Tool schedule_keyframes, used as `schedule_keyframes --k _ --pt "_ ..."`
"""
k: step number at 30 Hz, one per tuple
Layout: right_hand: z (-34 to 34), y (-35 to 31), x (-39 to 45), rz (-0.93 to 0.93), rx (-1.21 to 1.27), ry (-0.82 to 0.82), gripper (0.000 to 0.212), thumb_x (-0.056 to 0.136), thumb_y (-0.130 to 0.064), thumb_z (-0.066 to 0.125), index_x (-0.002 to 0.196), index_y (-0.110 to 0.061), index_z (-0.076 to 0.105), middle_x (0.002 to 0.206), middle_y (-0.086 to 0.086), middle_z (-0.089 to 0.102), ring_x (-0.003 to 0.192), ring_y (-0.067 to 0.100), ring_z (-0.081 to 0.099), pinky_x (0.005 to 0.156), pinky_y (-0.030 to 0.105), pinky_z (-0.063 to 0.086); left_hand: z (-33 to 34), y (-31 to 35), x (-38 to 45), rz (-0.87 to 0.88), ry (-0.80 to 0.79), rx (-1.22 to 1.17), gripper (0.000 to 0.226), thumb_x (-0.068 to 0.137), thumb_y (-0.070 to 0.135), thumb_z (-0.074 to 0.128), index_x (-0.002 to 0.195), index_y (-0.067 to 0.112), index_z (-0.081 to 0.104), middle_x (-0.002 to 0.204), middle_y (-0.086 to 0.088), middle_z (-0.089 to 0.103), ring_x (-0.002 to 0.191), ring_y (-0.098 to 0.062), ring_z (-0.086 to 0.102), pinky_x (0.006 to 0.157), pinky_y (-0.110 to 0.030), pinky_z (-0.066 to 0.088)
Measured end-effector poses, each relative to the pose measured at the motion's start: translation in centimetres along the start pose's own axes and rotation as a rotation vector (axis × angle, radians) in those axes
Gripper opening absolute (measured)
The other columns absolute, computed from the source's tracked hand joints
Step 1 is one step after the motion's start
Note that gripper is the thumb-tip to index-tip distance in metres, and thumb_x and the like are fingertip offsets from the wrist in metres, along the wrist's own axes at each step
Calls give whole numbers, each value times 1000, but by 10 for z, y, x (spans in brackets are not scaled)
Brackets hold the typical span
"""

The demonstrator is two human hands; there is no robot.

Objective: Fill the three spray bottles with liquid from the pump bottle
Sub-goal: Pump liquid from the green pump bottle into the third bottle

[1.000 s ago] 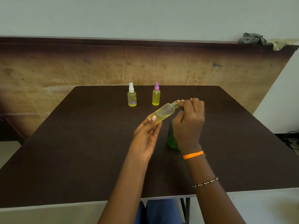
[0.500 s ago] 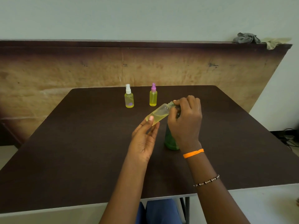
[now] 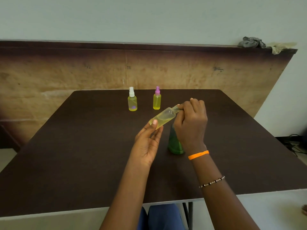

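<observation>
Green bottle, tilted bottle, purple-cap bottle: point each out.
green bottle [image 3: 174,143], head view, lower body left of the wrist
tilted bottle [image 3: 163,118], head view, mid body
purple-cap bottle [image 3: 157,101], head view, yellow body

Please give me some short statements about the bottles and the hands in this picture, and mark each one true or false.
1. Two capped spray bottles, one with a white cap and one with a purple cap, stand upright on the table. True.
2. The left hand holds a third bottle upright. False: the bottle is tilted, neck toward the right hand.
3. The tilted bottle is empty. False: it holds yellowish liquid.
4. The right hand's fingers are at the tilted bottle's neck. True.
5. A green bottle lies on its side at the table's far edge. False: it stands behind the right hand.
</observation>
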State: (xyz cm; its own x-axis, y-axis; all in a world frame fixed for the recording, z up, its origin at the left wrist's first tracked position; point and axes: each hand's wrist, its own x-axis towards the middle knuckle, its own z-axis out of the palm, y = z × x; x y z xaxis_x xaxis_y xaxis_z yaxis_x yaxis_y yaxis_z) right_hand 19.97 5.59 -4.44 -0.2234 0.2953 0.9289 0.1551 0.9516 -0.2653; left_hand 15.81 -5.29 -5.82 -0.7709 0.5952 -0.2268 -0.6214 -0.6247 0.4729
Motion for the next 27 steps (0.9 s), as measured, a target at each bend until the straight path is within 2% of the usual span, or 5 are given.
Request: schedule_keyframes --k 8,14,19,22,27 --pt "8 5 -9 7 38 47 25 80 6 39 73 4 63 71 18 56 71 30 47 71 38 46 -2 2 1 5 5 9 12 86 0 56 96 3 60 88 -8 70 90 -15 66 82 -25 53" --pt "-4 -1 11 31 29 -73 24 78 -5 35 67 -1 56 70 12 52 69 25 45 60 25 31 3 1 -1 -4 8 0 8 86 0 56 92 3 61 88 -7 70 90 -16 66 88 -26 51" --pt "5 3 -9 60 11 11 24 80 5 39 74 4 63 73 17 56 70 32 50 68 35 45 1 0 2 -10 17 9 8 86 1 56 93 3 60 89 -8 70 90 -15 66 84 -25 52" --pt "7 7 -10 42 9 0 25 81 7 40 74 3 63 74 18 57 69 32 51 64 37 48 0 1 1 -25 23 5 8 87 0 56 93 3 60 95 -10 67 93 -17 64 82 -26 53" --pt "-2 3 4 11 35 -26 27 80 1 36 68 2 60 68 15 53 67 30 48 59 32 39 3 1 -1 -21 7 2 9 86 0 56 94 3 60 95 -10 67 94 -17 65 85 -27 52"
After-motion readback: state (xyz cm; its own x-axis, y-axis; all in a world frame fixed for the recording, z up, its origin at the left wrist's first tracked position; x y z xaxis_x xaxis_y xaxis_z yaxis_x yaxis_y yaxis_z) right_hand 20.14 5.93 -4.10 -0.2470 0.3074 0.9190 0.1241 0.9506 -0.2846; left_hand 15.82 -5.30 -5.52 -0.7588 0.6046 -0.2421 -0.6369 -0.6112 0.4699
